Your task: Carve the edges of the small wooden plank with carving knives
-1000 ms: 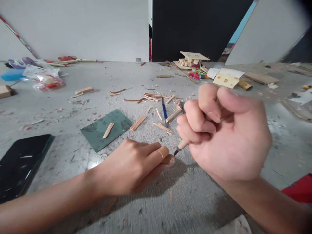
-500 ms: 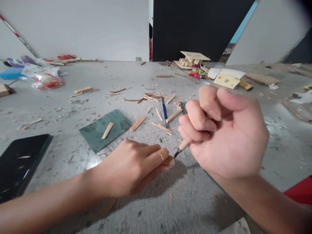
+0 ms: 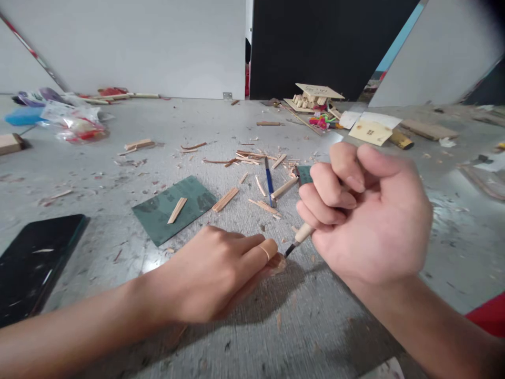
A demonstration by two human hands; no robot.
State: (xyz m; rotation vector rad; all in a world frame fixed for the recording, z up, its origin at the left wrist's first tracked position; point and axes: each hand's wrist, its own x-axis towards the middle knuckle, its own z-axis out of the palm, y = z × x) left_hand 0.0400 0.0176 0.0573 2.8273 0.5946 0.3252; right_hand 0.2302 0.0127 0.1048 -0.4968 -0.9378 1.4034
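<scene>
My right hand (image 3: pixel 366 216) is closed round the pale wooden handle of a carving tool (image 3: pixel 300 238), whose dark metal tip points down and left. That tip meets the end of a small wood piece (image 3: pixel 278 264), which my left hand (image 3: pixel 221 273) pinches against the grey table; the fingers hide most of the piece. A ring is on one left finger. Beyond the hands lie a green sheet (image 3: pixel 173 208) with a wood strip on it, another wood strip (image 3: pixel 225 200) and a blue tool (image 3: pixel 269 181).
A black phone (image 3: pixel 35 268) lies at the left. Wood shavings (image 3: pixel 252 158) are scattered ahead. Farther back are plastic bags (image 3: pixel 79 121), a small wooden model (image 3: pixel 315 97) and a cream card (image 3: pixel 371 131). Something red (image 3: pixel 489 315) is at the right edge.
The view has shifted slightly, so the table's things appear a little farther right. Both hands keep their holds, and the tool's tip stays at the wood piece.
</scene>
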